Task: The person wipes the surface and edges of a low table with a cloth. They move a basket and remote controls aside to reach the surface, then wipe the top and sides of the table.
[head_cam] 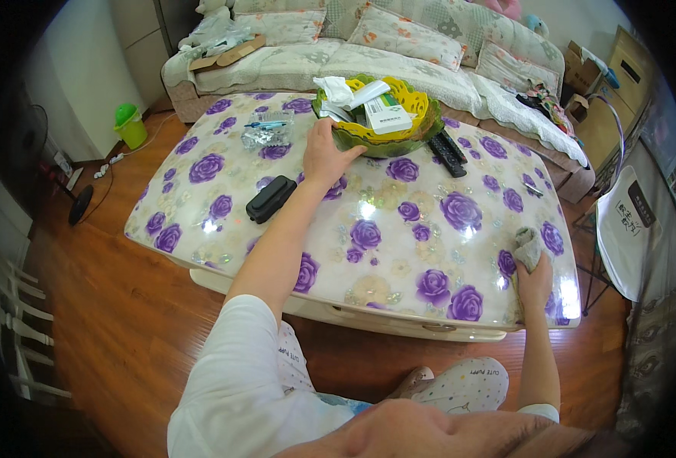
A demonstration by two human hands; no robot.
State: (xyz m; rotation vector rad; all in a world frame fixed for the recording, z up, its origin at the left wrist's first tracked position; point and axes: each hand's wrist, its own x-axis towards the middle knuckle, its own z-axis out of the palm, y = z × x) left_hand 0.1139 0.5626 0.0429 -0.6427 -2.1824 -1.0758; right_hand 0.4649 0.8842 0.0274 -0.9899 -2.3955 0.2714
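Note:
My left hand (322,153) grips the near left side of a green leaf-edged bowl (372,150), with the fingers at its rim and the thumb along its front. Inside sits a yellow openwork basket (415,103) holding a white-and-green box (388,116), crumpled tissue (334,91) and other items partly hidden. My right hand (535,283) is closed around a bunched grey cloth (527,249) at the table's right side. Beneath both is a table covered in a glossy purple-rose tablecloth (326,235). A black case (271,198) lies beside my left forearm.
Black remote controls (448,153) lie right of the bowl. Left of it are a pen (266,125) and clear plastic packaging (269,137). A small metallic item (532,189) rests near the right edge. A sofa (292,63) borders the far side; a white folding chair (627,235) stands right.

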